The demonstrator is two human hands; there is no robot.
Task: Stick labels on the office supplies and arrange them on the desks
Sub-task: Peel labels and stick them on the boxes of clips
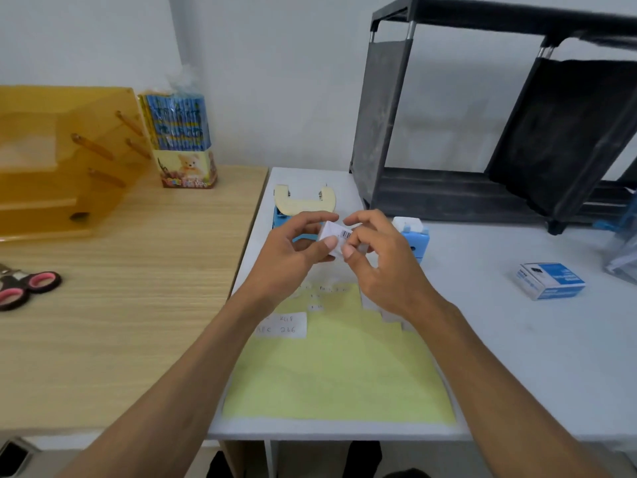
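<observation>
Both hands, the left hand (289,250) and the right hand (379,260), pinch one small white box (336,238) above the white table (499,339), near its back edge.

Left of me a matt wood-grain desk (138,305); ahead a smooth white table (517,339) under a matt yellow paper sheet (337,381).

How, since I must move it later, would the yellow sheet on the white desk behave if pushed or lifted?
The yellow sheet lies thin and flat, so it is probably floppy and light. On the smooth white desk it would likely slide easily; lifted by one edge, it may droop.
</observation>
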